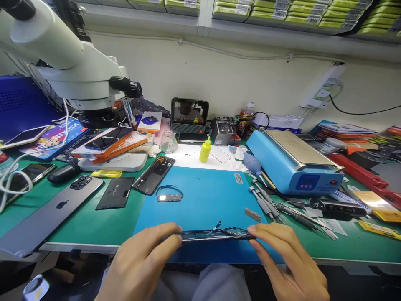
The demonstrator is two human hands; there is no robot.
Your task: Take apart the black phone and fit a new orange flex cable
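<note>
Between my two hands is an opened phone (203, 236), seen almost edge-on, with dark inner parts and a small flex cable (216, 226) sticking up from it. The fingers of my left hand (140, 259) pinch its left end. At its right end, my right hand (288, 255) grips it between thumb and fingers. It is held just above the front of the blue mat (194, 184). Beyond it on the mat lie a small phone part with a thin cable (169, 197) and a grey metal strip (252, 215).
To the left lie a black phone back cover (154, 174), a flat battery (115, 193) and a grey phone (56, 209) under a microscope (78, 67). A yellow bottle (205, 150) stands behind the mat. At right are screwdrivers (266, 205), tweezers (308, 219) and a blue heating plate machine (291, 163).
</note>
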